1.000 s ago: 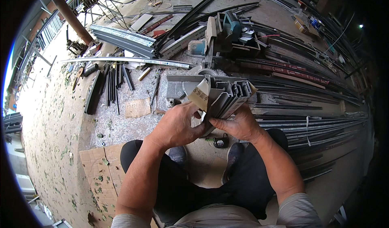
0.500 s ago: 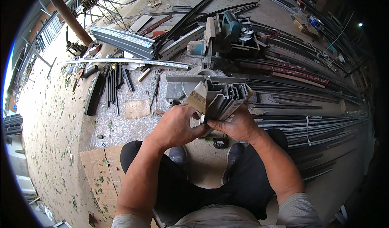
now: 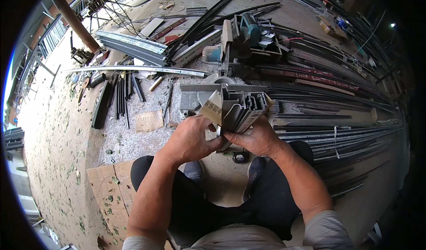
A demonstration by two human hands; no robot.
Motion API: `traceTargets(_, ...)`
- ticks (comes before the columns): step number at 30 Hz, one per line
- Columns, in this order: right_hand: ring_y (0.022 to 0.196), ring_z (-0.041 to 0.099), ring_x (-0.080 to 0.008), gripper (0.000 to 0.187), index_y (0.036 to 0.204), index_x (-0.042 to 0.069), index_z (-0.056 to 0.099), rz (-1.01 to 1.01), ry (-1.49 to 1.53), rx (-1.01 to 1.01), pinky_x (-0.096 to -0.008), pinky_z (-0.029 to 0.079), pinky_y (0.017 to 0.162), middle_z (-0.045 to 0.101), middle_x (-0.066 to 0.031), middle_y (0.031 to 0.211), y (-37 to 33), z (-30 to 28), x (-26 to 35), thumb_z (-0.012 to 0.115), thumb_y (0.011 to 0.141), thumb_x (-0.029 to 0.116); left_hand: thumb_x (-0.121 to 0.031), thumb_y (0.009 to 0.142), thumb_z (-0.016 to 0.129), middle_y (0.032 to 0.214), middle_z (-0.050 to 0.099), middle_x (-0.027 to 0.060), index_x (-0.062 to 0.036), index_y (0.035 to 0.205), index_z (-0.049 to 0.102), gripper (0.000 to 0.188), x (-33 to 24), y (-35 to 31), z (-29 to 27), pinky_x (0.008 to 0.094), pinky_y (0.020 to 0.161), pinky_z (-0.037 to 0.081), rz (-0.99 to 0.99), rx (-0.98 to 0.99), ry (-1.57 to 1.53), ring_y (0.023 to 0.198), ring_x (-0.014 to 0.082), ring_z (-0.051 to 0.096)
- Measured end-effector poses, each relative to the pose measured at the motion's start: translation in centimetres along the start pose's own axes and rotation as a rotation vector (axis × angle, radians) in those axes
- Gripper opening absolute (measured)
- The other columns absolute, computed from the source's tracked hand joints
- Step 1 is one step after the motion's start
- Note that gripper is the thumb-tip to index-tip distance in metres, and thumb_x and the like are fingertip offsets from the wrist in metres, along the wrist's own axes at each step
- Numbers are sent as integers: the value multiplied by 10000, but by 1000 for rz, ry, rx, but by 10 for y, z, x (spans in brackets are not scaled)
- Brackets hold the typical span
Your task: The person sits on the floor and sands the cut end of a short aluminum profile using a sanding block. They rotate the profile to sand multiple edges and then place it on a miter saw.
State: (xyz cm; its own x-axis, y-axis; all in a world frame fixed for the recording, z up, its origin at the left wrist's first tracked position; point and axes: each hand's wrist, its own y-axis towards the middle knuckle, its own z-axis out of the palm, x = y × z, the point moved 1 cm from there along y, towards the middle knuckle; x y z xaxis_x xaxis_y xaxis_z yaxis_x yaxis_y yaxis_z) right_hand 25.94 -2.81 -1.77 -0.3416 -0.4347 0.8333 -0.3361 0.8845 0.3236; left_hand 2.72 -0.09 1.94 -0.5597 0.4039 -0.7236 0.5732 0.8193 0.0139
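Note:
Above my knees I hold a short bundle of metal profiles (image 3: 242,113), stacked side by side with their hollow ends facing up and away. A brown cardboard piece (image 3: 213,108) with printing sticks up along the bundle's left side. My left hand (image 3: 193,136) closes on that cardboard at the bundle's lower left, its thumb pointing at the profiles. Wrapped round the right side, my right hand (image 3: 257,137) presses its thumb across the near end. Another cardboard edge (image 3: 269,102) shows above its fingers. My left fingertips are partly hidden.
Just beyond the bundle stands a miter saw (image 3: 226,50) with a grey base and fence. Long dark profiles (image 3: 337,136) lie to the right; short offcuts (image 3: 122,94) lie at left. A black tape measure (image 3: 240,156) sits between my shoes. Flattened cardboard (image 3: 108,188) lies at lower left.
The cardboard on the left has tipped slightly outward, showing more of the profile ends. Both hands keep nearly the same hold; the whole view has shifted a little.

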Motion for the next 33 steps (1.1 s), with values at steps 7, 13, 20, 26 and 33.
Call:
traceTargets(7,1069,790,-316,374,1264,92,757,-33,-41,-1,-429,631,911,797,-138,1149,1,-1,2,882,946,245,-270,870,822,1086,785,229,13,1157,750,410,8,-1,1,454,922,607,21,9,-4,1021,394,769)
traceTargets(13,1064,790,-324,373,1262,90,750,-41,-60,15,-432,637,912,797,-139,1147,1,-2,1,876,937,222,-255,859,819,1113,772,231,20,1189,726,440,5,-1,-4,450,935,603,0,66,-25,1038,398,758)
traceTargets(20,1052,795,-328,360,1245,74,749,-56,-83,30,-427,640,911,802,-146,1144,0,-5,4,864,922,182,-206,871,795,1112,769,230,9,1185,716,389,5,-3,-7,457,945,604,5,44,-31,1044,401,753)
traceTargets(26,1031,799,-324,331,1218,66,758,-43,-80,3,-421,641,905,812,-144,1104,0,-6,9,849,915,165,-180,873,808,1131,773,229,0,1179,712,368,7,-4,-9,471,957,604,-30,40,-8,1070,410,752)
traceTargets(33,1000,801,-328,309,1180,55,763,-46,-78,-5,-415,640,887,813,-146,1088,0,-6,7,845,898,152,-169,877,822,1142,776,234,2,1169,710,356,5,-5,-10,478,977,601,-49,50,-12,1098,419,752)
